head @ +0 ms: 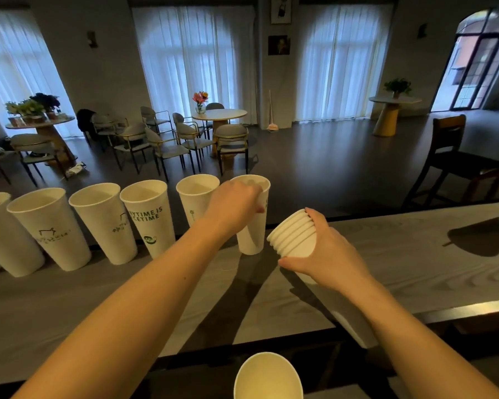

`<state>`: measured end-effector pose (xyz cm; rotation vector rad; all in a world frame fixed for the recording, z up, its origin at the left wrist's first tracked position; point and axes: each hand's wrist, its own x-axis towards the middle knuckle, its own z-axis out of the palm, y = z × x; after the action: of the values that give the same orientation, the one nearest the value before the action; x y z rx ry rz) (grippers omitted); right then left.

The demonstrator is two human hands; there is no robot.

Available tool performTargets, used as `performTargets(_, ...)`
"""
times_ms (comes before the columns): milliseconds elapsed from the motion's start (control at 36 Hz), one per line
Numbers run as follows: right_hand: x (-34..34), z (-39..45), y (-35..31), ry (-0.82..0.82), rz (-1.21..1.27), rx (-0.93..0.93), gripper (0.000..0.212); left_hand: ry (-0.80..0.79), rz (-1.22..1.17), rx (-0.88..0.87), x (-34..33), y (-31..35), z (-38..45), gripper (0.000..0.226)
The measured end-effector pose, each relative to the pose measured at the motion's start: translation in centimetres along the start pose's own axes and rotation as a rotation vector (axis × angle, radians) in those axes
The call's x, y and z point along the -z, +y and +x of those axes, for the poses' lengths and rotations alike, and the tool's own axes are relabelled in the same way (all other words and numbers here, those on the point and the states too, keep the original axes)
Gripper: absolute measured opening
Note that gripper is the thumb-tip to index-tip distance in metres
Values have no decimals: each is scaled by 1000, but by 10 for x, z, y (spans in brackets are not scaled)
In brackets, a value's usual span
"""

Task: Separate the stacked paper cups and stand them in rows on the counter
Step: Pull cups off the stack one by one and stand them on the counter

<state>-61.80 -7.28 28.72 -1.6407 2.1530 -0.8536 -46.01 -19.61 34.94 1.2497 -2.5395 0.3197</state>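
— Cups: where do they stand?

— A row of paper cups [101, 223] runs along the far edge of the counter [401, 254], from nine o'clock towards the middle. The left hand [236, 203] curls its fingers over the rim of the newest cup [252, 234] at twelve o'clock, apparently setting it at the row's end.

— And the remainder?

— The right hand [323, 249] wraps its fingers round the nested stack [293, 236] at one o'clock, rims tilted left, probably so the next one pulls free easily.

— Anything inside them?

— Those whose mouths show look empty. Another cup [268, 375] sits at six o'clock, also empty.
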Motion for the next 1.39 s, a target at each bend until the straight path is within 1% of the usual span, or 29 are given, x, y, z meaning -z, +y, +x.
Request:
performTargets(111,0,0,0,-1,50,32,116,-22,82,22,-4,-2,14,44)
performTargets(194,0,0,0,10,51,36,115,-49,90,47,-9,-5,21,46)
performTargets(250,0,0,1,19,35,33,117,-62,53,62,-9,-6,22,50)
performTargets(278,1,1,1,23,28,35,118,-37,8,72,-7,-6,22,54)
performTargets(306,2,0,1,25,28,39,119,25,-42,70,-3,-5,20,57)
performTargets(333,3,0,1,27,36,44,118,120,-84,49,1,-4,17,58)
performTargets(389,6,-1,2,28,56,46,116,305,-193,-5,9,4,8,48)
performTargets(417,8,-2,1,27,62,50,115,338,-297,-22,14,11,2,41)
performTargets(444,9,-2,1,28,66,53,115,296,-434,-33,18,17,-4,36)
performTargets(472,10,-3,0,33,69,59,114,177,-584,-43,23,25,-10,35)
performTargets(528,11,-4,-1,45,73,59,111,-163,-823,-72,30,36,-20,40)
performTargets(556,12,-4,-1,48,67,51,111,-305,-878,-82,33,39,-23,42)
performTargets(583,12,-5,-1,48,55,40,112,-407,-903,-87,34,40,-26,41)
performTargets(611,12,-7,-1,50,43,31,114,-462,-915,-95,35,41,-28,38)
performTargets(639,12,-8,0,55,34,26,117,-477,-928,-102,34,42,-28,34)
performTargets(750,14,-12,3,69,12,39,117,-433,-986,-54,31,45,-27,22)
performTargets(861,21,-16,11,86,-7,53,113,-336,-977,23,30,53,-21,12)
performTargets(917,25,-16,16,78,-26,42,115,-257,-944,70,32,55,-16,14)
performTargets(1000,32,-16,26,70,-52,11,115,-89,-837,89,39,55,-4,23)
performTargets(1056,39,-16,34,82,-86,-34,113,13,-777,77,42,54,5,26)
performTargets(1111,45,-16,42,92,-150,-87,110,76,-725,57,40,56,12,27)
performTargets(1167,52,-15,46,74,-214,-145,108,120,-681,54,35,60,16,29)
performTargets(1250,59,-16,50,42,-259,-210,109,228,-656,75,26,62,22,30)
performTargets(1278,59,-16,52,39,-253,-217,111,229,-632,79,23,62,26,28)
performTargets(1306,58,-16,53,35,-238,-215,112,190,-591,81,19,63,29,27)
performTargets(1361,55,-16,53,27,-198,-199,116,52,-467,81,12,67,34,29)
performTargets(1389,53,-15,52,20,-180,-194,117,17,-374,55,8,70,35,29)
